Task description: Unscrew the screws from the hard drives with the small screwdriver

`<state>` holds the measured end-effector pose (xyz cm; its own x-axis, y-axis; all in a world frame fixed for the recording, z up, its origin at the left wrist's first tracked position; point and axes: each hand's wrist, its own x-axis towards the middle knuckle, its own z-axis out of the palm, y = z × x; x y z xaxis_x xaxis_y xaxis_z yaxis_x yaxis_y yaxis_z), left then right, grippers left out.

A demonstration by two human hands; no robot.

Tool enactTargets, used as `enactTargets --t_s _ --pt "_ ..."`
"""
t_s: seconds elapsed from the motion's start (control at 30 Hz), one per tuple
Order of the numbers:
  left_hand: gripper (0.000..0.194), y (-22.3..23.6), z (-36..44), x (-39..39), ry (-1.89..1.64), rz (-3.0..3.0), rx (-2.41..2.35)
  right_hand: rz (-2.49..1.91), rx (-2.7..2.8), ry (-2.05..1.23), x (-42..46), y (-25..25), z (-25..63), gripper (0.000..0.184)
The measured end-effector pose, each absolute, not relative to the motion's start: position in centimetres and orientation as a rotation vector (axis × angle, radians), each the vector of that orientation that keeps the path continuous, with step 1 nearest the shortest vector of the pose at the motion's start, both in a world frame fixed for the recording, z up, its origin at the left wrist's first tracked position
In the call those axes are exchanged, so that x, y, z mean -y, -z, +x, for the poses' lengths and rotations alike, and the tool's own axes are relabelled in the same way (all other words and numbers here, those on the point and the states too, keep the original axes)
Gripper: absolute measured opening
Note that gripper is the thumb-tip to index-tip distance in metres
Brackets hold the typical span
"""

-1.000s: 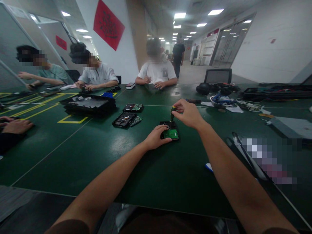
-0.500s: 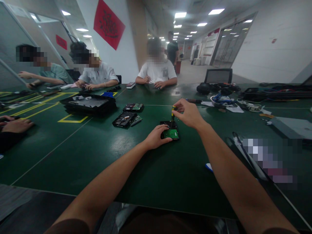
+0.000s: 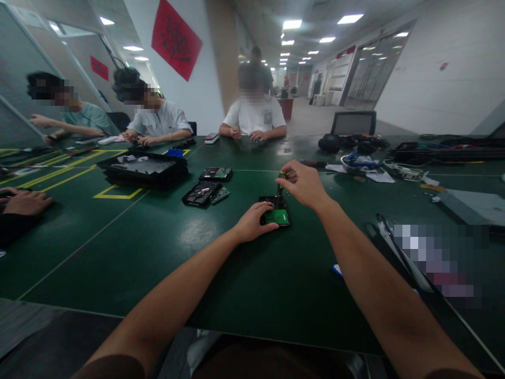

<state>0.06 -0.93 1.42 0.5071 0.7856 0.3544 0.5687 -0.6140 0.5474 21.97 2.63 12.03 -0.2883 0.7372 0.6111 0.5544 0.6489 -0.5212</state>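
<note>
A hard drive [image 3: 281,217] lies on the green table with its green circuit board facing up. My left hand [image 3: 255,222] grips it from the left, thumb on the near edge and fingers over the far left part. Above the drive, my right hand [image 3: 303,181] pinches the handle of a yellow and black screwdriver [image 3: 280,184]. The screwdriver stands nearly upright, its shaft reaching down to the drive; exactly where the tip sits is too small to tell.
Left of my hands lie another hard drive [image 3: 215,173], a black drive casing [image 3: 201,193] and a loose circuit board [image 3: 220,195]. Farther left stands a black tray [image 3: 144,166]. Cables [image 3: 361,162] and a grey box [image 3: 473,205] are on the right. Co-workers sit around the table.
My right hand has turned slightly around the screwdriver handle, which stays in place. My left hand and the hard drive have not moved. A person in the background has walked left.
</note>
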Motion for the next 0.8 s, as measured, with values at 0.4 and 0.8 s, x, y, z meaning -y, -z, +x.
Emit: enactTargets --t_s 0.4,0.8 --pt "0.065 -1.17 0.06 0.71 -0.835 2.408 -1.114 -0.977 1.99 -0.26 -2.66 -11.99 21.77 0.022" --pt "0.066 -0.84 -0.01 0.46 -0.832 2.413 -1.117 -0.992 1.929 -0.272 -2.46 -12.27 21.76 0.015"
